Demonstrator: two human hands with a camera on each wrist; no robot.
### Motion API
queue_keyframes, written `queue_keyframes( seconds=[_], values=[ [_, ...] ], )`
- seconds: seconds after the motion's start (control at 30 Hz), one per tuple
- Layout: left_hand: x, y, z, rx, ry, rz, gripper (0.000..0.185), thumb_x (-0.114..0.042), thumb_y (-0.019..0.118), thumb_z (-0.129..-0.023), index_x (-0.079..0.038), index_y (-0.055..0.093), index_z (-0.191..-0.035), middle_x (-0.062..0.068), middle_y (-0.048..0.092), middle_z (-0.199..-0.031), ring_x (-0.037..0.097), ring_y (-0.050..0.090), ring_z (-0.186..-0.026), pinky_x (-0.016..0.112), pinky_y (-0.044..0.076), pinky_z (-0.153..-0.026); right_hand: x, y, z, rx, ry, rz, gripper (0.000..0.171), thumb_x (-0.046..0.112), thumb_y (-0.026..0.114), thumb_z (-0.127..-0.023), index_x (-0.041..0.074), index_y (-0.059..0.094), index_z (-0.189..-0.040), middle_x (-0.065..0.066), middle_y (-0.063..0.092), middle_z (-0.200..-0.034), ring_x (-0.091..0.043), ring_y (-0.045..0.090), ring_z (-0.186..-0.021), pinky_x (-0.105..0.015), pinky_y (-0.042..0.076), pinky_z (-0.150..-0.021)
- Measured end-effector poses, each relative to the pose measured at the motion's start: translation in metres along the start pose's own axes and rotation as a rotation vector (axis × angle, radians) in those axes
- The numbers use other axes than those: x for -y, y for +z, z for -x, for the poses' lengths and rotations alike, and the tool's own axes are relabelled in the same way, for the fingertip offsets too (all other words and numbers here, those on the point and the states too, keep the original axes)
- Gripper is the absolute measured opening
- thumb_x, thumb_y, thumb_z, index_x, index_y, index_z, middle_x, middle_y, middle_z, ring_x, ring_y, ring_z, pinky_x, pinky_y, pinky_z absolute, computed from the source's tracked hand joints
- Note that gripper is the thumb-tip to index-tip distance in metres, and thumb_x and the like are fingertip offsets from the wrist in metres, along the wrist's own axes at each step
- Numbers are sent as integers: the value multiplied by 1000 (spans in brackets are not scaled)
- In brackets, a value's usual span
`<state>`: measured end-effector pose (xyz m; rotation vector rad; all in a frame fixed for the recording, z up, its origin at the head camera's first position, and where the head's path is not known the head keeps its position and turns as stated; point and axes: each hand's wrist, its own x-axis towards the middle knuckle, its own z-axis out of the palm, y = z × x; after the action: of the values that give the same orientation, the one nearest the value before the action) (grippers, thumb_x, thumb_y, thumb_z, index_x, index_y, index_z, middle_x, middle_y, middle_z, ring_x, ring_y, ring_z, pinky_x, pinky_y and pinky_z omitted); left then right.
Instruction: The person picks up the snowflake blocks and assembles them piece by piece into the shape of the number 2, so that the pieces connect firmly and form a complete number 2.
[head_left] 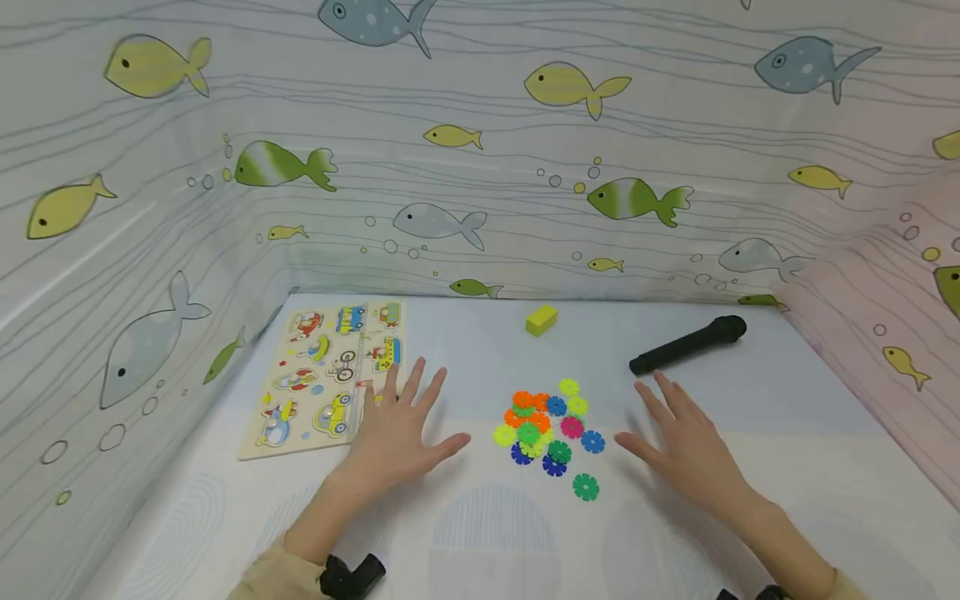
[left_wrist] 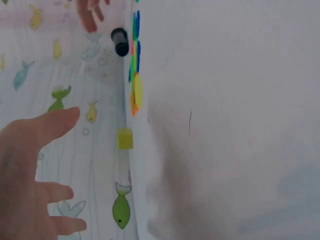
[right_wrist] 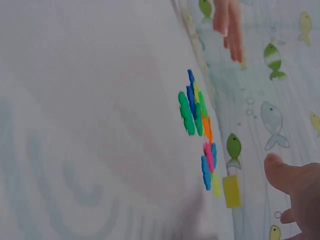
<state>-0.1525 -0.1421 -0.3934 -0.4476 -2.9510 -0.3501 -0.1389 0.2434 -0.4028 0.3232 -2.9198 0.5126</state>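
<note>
On the desk (head_left: 787, 400), both hands hover spread and flat, holding nothing: the left hand (head_left: 401, 433) and right hand (head_left: 686, 437) flank a loose pile of bright, flower-shaped plastic discs (head_left: 547, 429). The puzzle board (head_left: 330, 375) lies lengthwise away from the person. The black microphone (head_left: 686, 343) points up-right. A yellow block (head_left: 542, 319) sits behind.

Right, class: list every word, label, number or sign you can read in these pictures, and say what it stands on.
No readable text in any view.
Puzzle board: vehicle pictures only; any lettering is too small to tell.
Black microphone, yellow block, plastic discs: no markings visible.
Wall cloth: fish and bubbles only.
</note>
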Motion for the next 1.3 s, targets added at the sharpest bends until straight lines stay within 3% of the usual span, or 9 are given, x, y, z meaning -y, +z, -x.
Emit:
queue_keyframes(
  seconds=[0.13, 0.33, 0.47, 0.67, 0.77, 0.87, 1.07, 1.3],
  values=[
    [-13, 3, -1, 57, -3, 173, 86, -61, 62, -88, -16, 34, -156, 13, 31, -162, 47, 25, -147, 67, 25, -115, 11, 8, -5, 0, 21, -132, 75, 46, 69, -91, 6, 43, -150, -23, 37, -155, -48, 38, -137, -70, 40, -101],
    [-32, 11, -3, 52, -30, 427, 67, -34, 72, -90, -10, 48, -148, 11, 54, -147, 34, 50, -135, 53, 41, -111, 22, 18, -14, -35, 19, -289, 57, 24, 74, -91, 5, 54, -140, -16, 60, -133, -35, 60, -115, -57, 52, -94],
    [-37, 19, -7, 37, -29, 558, 58, -24, 73, -90, -10, 53, -143, 11, 61, -138, 33, 58, -124, 54, 48, -103, 22, 27, -20, -40, 21, -373, 49, 17, 75, -89, 6, 59, -134, -13, 66, -123, -28, 63, -106, -49, 54, -90],
    [-40, 32, -16, 99, -26, 727, 49, -16, 74, -89, -4, 59, -134, 14, 65, -130, 31, 62, -112, 48, 53, -96, 26, 35, -23, 29, 82, -463, 44, 16, 75, -89, 8, 63, -130, -10, 68, -118, -24, 63, -102, -31, 55, -85],
    [-44, 36, -18, 114, -43, 743, 46, -14, 74, -88, -3, 62, -131, 14, 66, -127, 29, 62, -105, 45, 55, -92, 28, 40, -23, 72, 116, -465, 43, 17, 75, -89, 9, 63, -129, -7, 67, -118, -21, 60, -102, -27, 53, -83],
    [-48, 39, -19, 112, -46, 720, 44, -11, 74, -87, -2, 63, -129, 14, 66, -124, 27, 61, -101, 40, 55, -88, 31, 44, -22, 95, 132, -443, 41, 18, 76, -89, 10, 65, -127, -5, 65, -117, -20, 58, -103, -30, 52, -84],
    [-52, 42, -22, 109, -28, 626, 43, -11, 74, -86, 0, 64, -126, 11, 64, -108, 21, 56, -91, 29, 51, -78, 31, 43, -22, 102, 138, -410, 37, 19, 77, -87, 11, 68, -122, -5, 62, -114, -21, 58, -103, -39, 53, -88],
    [-54, 46, -25, 108, -14, 544, 37, -16, 75, -88, 0, 67, -120, 7, 53, -95, 16, 47, -83, 23, 42, -68, 25, 44, -21, 90, 111, -395, 21, 17, 78, -87, 11, 73, -106, -4, 60, -110, -21, 57, -101, -38, 53, -88]
  ],
)
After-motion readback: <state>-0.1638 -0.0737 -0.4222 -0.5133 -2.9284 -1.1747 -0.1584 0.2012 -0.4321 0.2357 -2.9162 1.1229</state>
